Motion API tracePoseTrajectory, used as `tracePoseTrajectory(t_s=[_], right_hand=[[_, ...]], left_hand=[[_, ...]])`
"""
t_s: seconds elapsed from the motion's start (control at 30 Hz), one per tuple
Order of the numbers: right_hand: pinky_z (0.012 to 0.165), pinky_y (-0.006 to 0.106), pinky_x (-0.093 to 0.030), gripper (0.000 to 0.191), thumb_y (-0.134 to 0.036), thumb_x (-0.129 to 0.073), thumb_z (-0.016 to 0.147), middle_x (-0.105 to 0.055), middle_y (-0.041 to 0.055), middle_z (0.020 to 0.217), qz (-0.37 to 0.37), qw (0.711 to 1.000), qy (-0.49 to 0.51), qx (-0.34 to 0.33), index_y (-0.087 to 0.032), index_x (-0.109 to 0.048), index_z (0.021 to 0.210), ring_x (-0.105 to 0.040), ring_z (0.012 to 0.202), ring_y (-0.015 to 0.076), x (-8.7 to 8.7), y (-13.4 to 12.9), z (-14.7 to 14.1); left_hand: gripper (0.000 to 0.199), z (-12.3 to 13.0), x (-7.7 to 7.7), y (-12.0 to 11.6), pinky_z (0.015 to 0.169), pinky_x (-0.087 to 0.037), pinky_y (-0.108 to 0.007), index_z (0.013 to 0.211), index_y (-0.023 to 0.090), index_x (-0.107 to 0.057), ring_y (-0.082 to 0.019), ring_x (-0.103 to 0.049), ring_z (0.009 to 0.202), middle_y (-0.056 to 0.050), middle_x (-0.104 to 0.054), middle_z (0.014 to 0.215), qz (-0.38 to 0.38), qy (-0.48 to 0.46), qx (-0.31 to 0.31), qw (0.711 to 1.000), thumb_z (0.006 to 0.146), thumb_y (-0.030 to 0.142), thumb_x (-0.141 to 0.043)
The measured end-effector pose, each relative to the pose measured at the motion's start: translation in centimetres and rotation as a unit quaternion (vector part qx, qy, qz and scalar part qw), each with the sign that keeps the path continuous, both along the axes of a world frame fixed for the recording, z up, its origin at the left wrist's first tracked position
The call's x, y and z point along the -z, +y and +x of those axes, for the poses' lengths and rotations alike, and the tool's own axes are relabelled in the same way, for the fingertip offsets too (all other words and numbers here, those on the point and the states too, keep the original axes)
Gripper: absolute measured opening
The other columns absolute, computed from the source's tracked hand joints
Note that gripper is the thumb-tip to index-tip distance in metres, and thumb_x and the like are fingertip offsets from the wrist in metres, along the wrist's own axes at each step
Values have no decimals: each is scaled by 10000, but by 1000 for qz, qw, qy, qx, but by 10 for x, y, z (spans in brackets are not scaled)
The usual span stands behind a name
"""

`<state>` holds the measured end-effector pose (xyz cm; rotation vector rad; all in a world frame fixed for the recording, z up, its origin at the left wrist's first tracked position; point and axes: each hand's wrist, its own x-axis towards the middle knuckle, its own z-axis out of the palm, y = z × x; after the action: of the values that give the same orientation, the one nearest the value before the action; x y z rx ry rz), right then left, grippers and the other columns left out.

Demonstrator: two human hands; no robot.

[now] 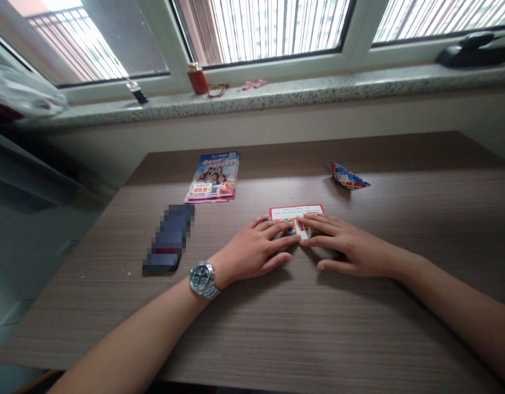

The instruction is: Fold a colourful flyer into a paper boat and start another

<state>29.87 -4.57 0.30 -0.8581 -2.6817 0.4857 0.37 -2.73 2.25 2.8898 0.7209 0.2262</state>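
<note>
A partly folded sheet of printed paper (297, 211) lies on the wooden table (252, 328), with a white, red-edged strip at its far side and a colourful folded part nearer. My left hand (260, 246), below a silver wristwatch (202, 278), rests with spread fingers on the left of the paper. On its right side lie the fingertips of my right hand (345, 246), also spread. Both hands press the paper flat and hide much of it. Beyond my right hand sits a small folded paper boat (349, 178), blue and red.
A stack of printed flyers (214, 175) lies at the back left, and a blurred dark flat object (169, 238) is left of my left hand. On the windowsill (302, 93) stand a red container (198, 79) and small items.
</note>
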Motion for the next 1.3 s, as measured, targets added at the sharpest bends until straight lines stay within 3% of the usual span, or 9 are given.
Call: tracePoseTrajectory(t_s=[0.13, 0.23, 0.37, 0.5, 0.63, 0.9, 1.13, 1.3], right_hand=[[1209, 574, -281, 435, -433, -665, 922, -384, 131, 1617, -18, 1000, 20, -8, -253, -647, 1317, -334, 1497, 324, -1, 0, -1], [1208, 570, -282, 409, -415, -663, 927, -397, 137, 1609, -22, 999, 36, -8, -250, -658, 1301, -349, 1489, 327, -3, -1, -2], [1183, 519, -351, 363, -365, -656, 935, -458, 135, 1571, 0, 998, 70, -3, -248, -675, 1278, -408, 1455, 318, -2, -1, -1], [1130, 484, -436, 312, -323, -640, 946, -570, 136, 1461, 39, 995, 92, 15, -238, -688, 1243, -509, 1372, 302, -1, 0, -1], [1093, 464, -479, 338, -300, -619, 959, -611, 125, 1413, 67, 995, 67, 40, -243, -668, 1288, -549, 1330, 289, -1, -1, -2], [1181, 538, -377, 438, -326, -574, 991, -576, 89, 1481, 113, 993, -19, 33, -223, -575, 1416, -493, 1399, 299, -2, -4, -6], [1184, 529, -376, 400, -342, -603, 976, -552, 91, 1503, 139, 989, -39, 42, -236, -630, 1361, -470, 1417, 306, -2, 1, 0], [1136, 538, -427, 360, -337, -587, 982, -559, 116, 1493, 154, 984, -41, 85, -246, -668, 1321, -495, 1392, 324, -2, 5, 6]], left_hand=[[491, 2, 2, 0, 1209, -293, -502, 1500, 315, -462, -274, -480, 1359, -71, -481, 1525, 9, 3, 1, 1000, 1043, 490, -413], [504, 3, 4, 0, 1246, -231, -489, 1507, 295, -453, -270, -414, 1426, -58, -440, 1567, 9, -4, 12, 1000, 1044, 490, -414], [511, 4, 5, 0, 1268, -183, -438, 1539, 262, -391, -222, -332, 1494, -33, -382, 1614, -10, -1, 31, 999, 1067, 454, -365], [507, 3, 5, -1, 1241, -223, -450, 1543, 296, -379, -234, -391, 1453, -29, -410, 1597, -4, 4, 2, 1000, 1067, 469, -357], [494, 4, 3, -2, 1214, -270, -460, 1510, 282, -437, -265, -418, 1407, -50, -503, 1511, 17, 4, -31, 999, 1061, 476, -365], [505, 6, 1, -2, 1241, -250, -469, 1479, 219, -472, -253, -487, 1329, -89, -578, 1389, 19, -12, -28, 999, 1054, 476, -386], [503, 0, 2, 5, 1263, -213, -470, 1512, 223, -437, -245, -387, 1457, -82, -462, 1548, -4, -14, -16, 1000, 1070, 445, -350], [516, -1, -1, 6, 1277, -197, -439, 1527, 215, -418, -215, -389, 1468, -69, -447, 1572, -34, -17, 9, 999, 1070, 448, -357]])
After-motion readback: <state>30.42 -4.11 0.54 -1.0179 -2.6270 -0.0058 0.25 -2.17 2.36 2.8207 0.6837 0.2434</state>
